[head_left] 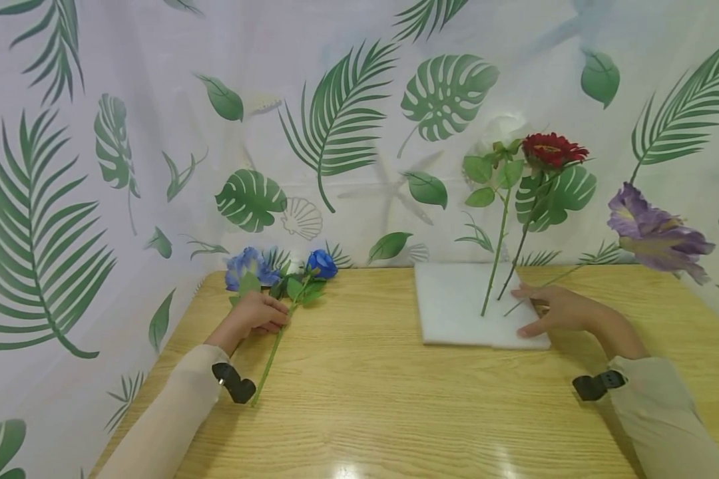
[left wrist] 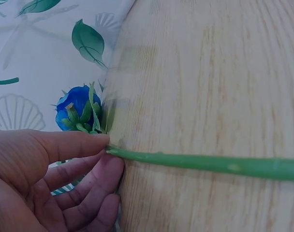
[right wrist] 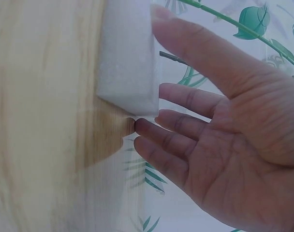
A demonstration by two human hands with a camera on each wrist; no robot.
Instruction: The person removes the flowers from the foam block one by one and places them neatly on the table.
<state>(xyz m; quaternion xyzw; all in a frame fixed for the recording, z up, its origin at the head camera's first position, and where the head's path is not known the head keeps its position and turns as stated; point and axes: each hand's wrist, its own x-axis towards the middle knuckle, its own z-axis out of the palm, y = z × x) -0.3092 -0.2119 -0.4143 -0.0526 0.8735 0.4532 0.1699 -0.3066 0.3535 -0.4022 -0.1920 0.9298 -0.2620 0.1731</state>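
Observation:
My left hand (head_left: 256, 315) pinches the green stem of a blue rose (head_left: 322, 264) between thumb and fingers. In the left wrist view the stem (left wrist: 224, 163) runs right across the wood, with the rose's head (left wrist: 78, 107) behind the fingers. My right hand (head_left: 566, 311) rests at the right edge of a white foam block (head_left: 452, 313). In the right wrist view its thumb lies along the foam's (right wrist: 130, 53) face, and the fingers extend loosely beside it. A white flower (head_left: 506, 128), a red flower (head_left: 554, 150) and a purple flower (head_left: 659, 233) stand in the foam, the purple one leaning right.
A pale blue-purple flower (head_left: 250, 269) and a partly hidden white flower (head_left: 295, 266) lie at the back left of the wooden table (head_left: 359, 399). Behind the table hangs a white leaf-print curtain (head_left: 347, 133). Each wrist wears a black strap device.

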